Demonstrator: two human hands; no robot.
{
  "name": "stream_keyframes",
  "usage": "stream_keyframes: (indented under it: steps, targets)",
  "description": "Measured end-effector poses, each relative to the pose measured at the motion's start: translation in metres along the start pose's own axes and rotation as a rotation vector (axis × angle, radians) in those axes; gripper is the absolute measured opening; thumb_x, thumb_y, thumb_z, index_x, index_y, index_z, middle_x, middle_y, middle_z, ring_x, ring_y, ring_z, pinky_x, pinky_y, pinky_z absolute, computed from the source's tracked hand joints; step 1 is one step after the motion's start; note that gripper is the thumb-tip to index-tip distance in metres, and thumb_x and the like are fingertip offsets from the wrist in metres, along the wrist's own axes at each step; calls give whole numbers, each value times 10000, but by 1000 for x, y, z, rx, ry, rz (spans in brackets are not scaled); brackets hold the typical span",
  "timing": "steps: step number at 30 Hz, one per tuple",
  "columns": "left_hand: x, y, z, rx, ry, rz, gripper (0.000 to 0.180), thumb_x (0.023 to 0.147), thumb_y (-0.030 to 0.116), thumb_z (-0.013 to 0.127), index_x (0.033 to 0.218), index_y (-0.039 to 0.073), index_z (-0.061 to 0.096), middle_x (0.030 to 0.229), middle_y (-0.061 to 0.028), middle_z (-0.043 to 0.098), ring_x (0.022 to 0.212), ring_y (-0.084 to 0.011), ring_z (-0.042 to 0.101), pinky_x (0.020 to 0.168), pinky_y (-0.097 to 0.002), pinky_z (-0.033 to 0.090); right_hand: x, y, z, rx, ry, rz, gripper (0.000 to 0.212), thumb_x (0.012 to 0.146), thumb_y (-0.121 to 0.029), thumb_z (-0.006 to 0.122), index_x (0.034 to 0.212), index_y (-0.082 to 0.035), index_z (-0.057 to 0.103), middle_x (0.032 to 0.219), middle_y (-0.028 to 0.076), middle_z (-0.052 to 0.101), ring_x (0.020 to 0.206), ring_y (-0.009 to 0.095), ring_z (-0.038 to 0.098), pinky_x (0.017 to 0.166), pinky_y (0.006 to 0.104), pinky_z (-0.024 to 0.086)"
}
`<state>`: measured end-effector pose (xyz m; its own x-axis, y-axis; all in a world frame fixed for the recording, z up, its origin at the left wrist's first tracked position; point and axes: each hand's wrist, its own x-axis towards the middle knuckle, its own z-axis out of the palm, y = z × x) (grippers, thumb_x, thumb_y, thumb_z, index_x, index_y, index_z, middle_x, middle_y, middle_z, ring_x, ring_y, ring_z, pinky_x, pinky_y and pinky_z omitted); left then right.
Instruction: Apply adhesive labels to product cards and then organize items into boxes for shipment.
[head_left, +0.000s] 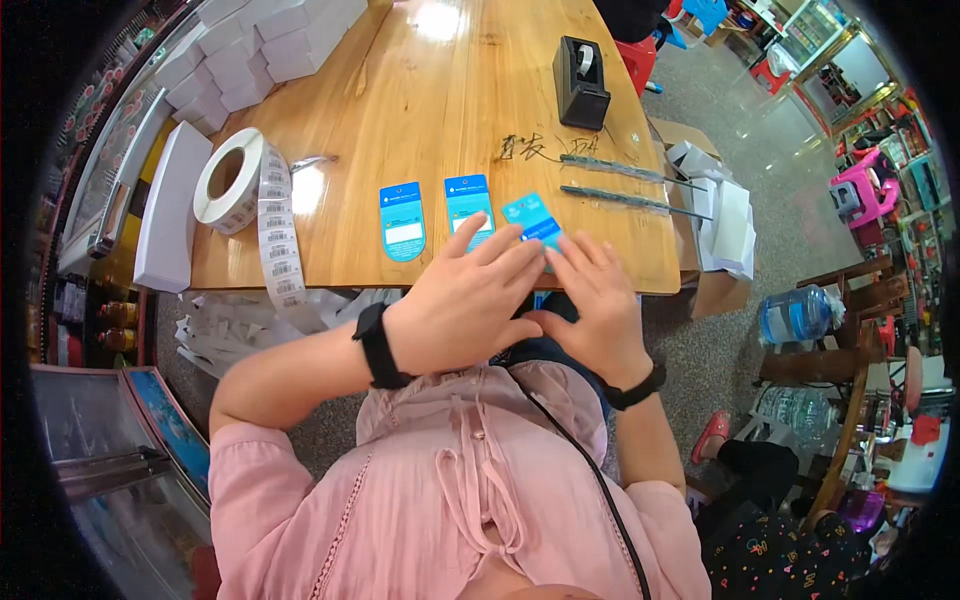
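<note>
Three blue cards lie in a row near the front edge of the wooden table [440,110]. The left card [402,220] lies by itself. My left hand [470,300] rests flat with its fingertips over the lower end of the middle card [468,203]. My right hand [592,305] lies flat beside it, fingers spread, touching the tilted right card [531,220]. Neither hand grips anything. Both wrists wear black bands.
A roll of white barcode labels [232,182] trails a strip over the table's front edge. White boxes [255,50] are stacked at the far left, a black tape dispenser [580,85] at the far right, two thin metal rods [625,185] nearby. Cardboard boxes [715,225] stand right of the table.
</note>
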<state>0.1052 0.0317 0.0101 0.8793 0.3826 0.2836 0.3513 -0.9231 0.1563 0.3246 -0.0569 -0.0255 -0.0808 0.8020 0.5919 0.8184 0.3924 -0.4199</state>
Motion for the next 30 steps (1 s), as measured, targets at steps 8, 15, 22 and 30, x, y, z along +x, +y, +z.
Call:
stream_keyframes:
  steps: [8,15,22,30]
  targets:
    - [-89,-14,-5,-96,184,-248,566,915,276,783,1420,70,630,1550,-129,562,1477,-361,476,1247,-559,302,-16,5,10,-30,166,-4,369,846,-39,821,1208,-86,765,1020,98,765,917,264,733,814,367,589]
    - [-86,-18,4,5,227,-277,565,937,313,767,1435,88,626,1558,-115,559,1485,-369,461,1262,-568,264,26,-3,17,-196,84,337,327,917,-179,809,1220,-67,761,836,116,714,652,225,649,625,375,520]
    - [-67,-20,15,25,146,-307,644,974,436,709,1503,97,569,1596,-125,509,1497,-375,432,1253,-591,249,31,13,5,-225,-59,-68,264,935,-206,777,1179,-110,806,1169,131,769,1107,344,693,976,454,540]
    - [-63,-27,12,50,96,-232,624,998,450,674,1498,91,571,1588,-147,508,1497,-359,436,1247,-566,279,37,3,37,-246,-21,67,250,928,-205,779,1161,-124,815,1256,120,750,1235,375,645,1075,481,489]
